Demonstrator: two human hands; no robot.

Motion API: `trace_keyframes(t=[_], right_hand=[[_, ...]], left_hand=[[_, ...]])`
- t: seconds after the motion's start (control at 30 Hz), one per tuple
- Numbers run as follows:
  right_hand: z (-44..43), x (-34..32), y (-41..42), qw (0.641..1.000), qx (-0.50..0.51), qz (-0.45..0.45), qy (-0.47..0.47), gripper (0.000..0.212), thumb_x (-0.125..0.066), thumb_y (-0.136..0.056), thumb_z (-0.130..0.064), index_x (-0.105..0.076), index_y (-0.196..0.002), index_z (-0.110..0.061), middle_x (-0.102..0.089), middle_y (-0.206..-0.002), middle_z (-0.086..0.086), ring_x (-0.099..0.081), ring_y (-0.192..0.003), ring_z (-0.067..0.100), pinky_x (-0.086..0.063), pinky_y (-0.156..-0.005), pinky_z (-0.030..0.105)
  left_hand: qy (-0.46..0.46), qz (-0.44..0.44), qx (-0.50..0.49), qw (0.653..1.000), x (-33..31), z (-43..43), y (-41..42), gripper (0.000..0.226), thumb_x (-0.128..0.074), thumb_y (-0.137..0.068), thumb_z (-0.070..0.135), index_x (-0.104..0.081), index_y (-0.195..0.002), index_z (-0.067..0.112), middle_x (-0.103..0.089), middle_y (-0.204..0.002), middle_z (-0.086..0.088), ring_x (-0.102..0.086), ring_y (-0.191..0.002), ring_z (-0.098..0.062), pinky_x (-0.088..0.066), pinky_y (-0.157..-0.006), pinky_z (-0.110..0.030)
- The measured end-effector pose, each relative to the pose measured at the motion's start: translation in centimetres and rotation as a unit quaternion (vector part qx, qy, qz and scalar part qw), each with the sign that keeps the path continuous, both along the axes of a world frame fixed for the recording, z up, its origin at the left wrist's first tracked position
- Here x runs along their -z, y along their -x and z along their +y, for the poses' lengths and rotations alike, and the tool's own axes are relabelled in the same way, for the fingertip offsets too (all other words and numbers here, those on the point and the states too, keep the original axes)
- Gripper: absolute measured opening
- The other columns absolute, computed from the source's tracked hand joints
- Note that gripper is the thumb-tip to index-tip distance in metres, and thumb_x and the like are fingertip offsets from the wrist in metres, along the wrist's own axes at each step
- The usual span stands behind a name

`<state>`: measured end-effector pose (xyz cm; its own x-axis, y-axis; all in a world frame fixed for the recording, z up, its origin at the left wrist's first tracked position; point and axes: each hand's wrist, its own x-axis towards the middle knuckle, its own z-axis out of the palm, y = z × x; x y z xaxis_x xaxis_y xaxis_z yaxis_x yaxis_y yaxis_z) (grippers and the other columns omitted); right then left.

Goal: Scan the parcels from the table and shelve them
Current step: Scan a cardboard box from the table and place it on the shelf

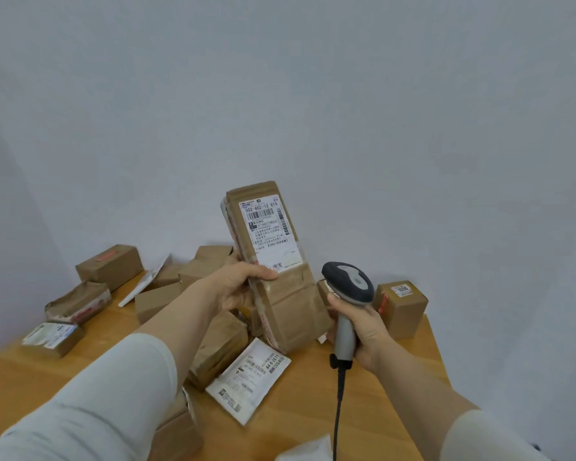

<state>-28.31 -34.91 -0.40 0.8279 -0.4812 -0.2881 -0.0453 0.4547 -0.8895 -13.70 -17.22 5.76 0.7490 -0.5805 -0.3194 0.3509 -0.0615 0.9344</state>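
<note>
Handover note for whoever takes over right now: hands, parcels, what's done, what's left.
Left hand: grips the tall brown parcel upright, label facing the camera.
Right hand: holds the scanner by its handle, head beside the parcel's lower part.
On the table: white mailer, box marked 1006, more brown boxes towards the back left.
Done: one parcel lifted; whether it is scanned cannot be told.
Left: scan and shelve it, then the rest. No shelf in view.

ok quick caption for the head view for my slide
Left hand holds up a long labelled parcel above the table while the right hand grips a corded scanner beside it.
</note>
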Motion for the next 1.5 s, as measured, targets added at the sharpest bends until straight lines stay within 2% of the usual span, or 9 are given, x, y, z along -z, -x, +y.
trace_keyframes(t=[0.07, 0.17, 0.3, 0.5, 0.73, 0.87, 1.0, 1.2, 1.5], right_hand=[[0.2, -0.7, -0.3, 1.000, -0.003, -0.002, 0.007, 0.033, -0.080, -0.073, -0.023, -0.065, -0.098, -0.007, -0.071, -0.080, 0.009, -0.064, -0.069, 0.020, -0.055, -0.066, 0.036], [0.7, -2.2, -0.5, 0.998, -0.049, -0.027, 0.016, 0.017, -0.072, -0.082, -0.020, -0.062, -0.087, -0.007, -0.057, -0.060, 0.006, -0.050, -0.049, 0.016, -0.047, -0.049, 0.028], [2.2, -3.5, -0.7, 0.988, -0.120, -0.032, 0.091, 0.012, -0.072, -0.082, -0.015, -0.064, -0.087, -0.007, -0.054, -0.056, 0.004, -0.046, -0.045, 0.015, -0.044, -0.050, 0.028], [3.4, -3.6, -0.8, 0.981, -0.136, 0.004, 0.135, 0.010, -0.072, -0.080, -0.007, -0.063, -0.078, -0.011, -0.055, -0.057, 0.003, -0.047, -0.046, 0.014, -0.045, -0.050, 0.025], [3.8, -3.9, -1.0, 0.979, -0.139, 0.004, 0.146, 0.015, -0.068, -0.080, -0.002, -0.058, -0.074, -0.010, -0.051, -0.055, 0.004, -0.044, -0.044, 0.015, -0.043, -0.048, 0.024], [3.9, -4.2, -0.9, 0.981, -0.130, -0.012, 0.146, 0.018, -0.066, -0.080, 0.002, -0.056, -0.070, -0.009, -0.049, -0.053, 0.006, -0.041, -0.042, 0.015, -0.042, -0.047, 0.024], [4.0, -4.5, -0.7, 0.982, -0.129, -0.002, 0.137, 0.018, -0.066, -0.082, 0.001, -0.057, -0.071, -0.010, -0.050, -0.051, 0.003, -0.042, -0.041, 0.013, -0.042, -0.049, 0.025], [4.0, -4.8, -0.3, 0.983, -0.124, -0.002, 0.137, 0.020, -0.063, -0.082, 0.004, -0.055, -0.070, -0.009, -0.048, -0.047, 0.002, -0.041, -0.040, 0.013, -0.041, -0.050, 0.026], [3.7, -5.2, 0.0, 0.981, -0.129, -0.002, 0.147, 0.018, -0.063, -0.081, 0.004, -0.056, -0.071, -0.009, -0.048, -0.047, 0.001, -0.041, -0.039, 0.013, -0.042, -0.051, 0.026]], left_hand=[[-0.046, -0.026, -0.015, 0.998, -0.1, 0.4, 0.1, 0.079, -0.085, -0.058, 0.000, -0.050, -0.128, 0.012, -0.069, -0.112, -0.010, -0.067, -0.101, -0.030, -0.055, -0.081, -0.053], [-0.149, -0.077, -0.048, 0.985, 0.4, 0.9, 0.8, 0.034, -0.079, -0.073, 0.002, -0.056, -0.094, 0.015, -0.066, -0.091, -0.003, -0.062, -0.092, -0.025, -0.051, -0.089, -0.041], [-0.181, -0.127, -0.102, 0.970, 1.1, 1.1, 0.9, 0.051, -0.085, -0.063, 0.001, -0.044, -0.084, 0.021, -0.062, -0.098, -0.002, -0.061, -0.098, -0.027, -0.053, -0.087, -0.041], [-0.192, -0.130, -0.114, 0.966, 1.3, 0.9, 1.3, 0.052, -0.083, -0.064, -0.003, -0.040, -0.083, 0.020, -0.059, -0.122, -0.011, -0.056, -0.117, -0.033, -0.048, -0.095, -0.047], [-0.197, -0.123, -0.117, 0.965, 1.2, 1.3, 1.0, 0.053, -0.083, -0.063, -0.003, -0.041, -0.088, 0.018, -0.059, -0.112, -0.007, -0.055, -0.117, -0.033, -0.048, -0.094, -0.047], [-0.213, -0.120, -0.110, 0.963, 1.3, 1.6, 0.7, 0.073, -0.087, -0.060, 0.001, -0.043, -0.117, 0.010, -0.058, -0.123, -0.010, -0.055, -0.117, -0.033, -0.048, -0.096, -0.047], [-0.216, -0.124, -0.112, 0.962, 1.3, 1.5, 0.8, 0.066, -0.085, -0.062, 0.000, -0.040, -0.108, 0.014, -0.057, -0.121, -0.009, -0.054, -0.118, -0.033, -0.048, -0.093, -0.046], [-0.219, -0.124, -0.111, 0.961, 1.3, 1.5, 0.8, 0.082, -0.089, -0.056, 0.001, -0.042, -0.123, 0.009, -0.058, -0.122, -0.009, -0.056, -0.116, -0.033, -0.049, -0.092, -0.047], [-0.230, -0.123, -0.110, 0.959, 1.4, 1.7, 0.5, 0.082, -0.090, -0.053, 0.003, -0.044, -0.120, 0.012, -0.059, -0.119, -0.008, -0.056, -0.116, -0.034, -0.049, -0.096, -0.051]])
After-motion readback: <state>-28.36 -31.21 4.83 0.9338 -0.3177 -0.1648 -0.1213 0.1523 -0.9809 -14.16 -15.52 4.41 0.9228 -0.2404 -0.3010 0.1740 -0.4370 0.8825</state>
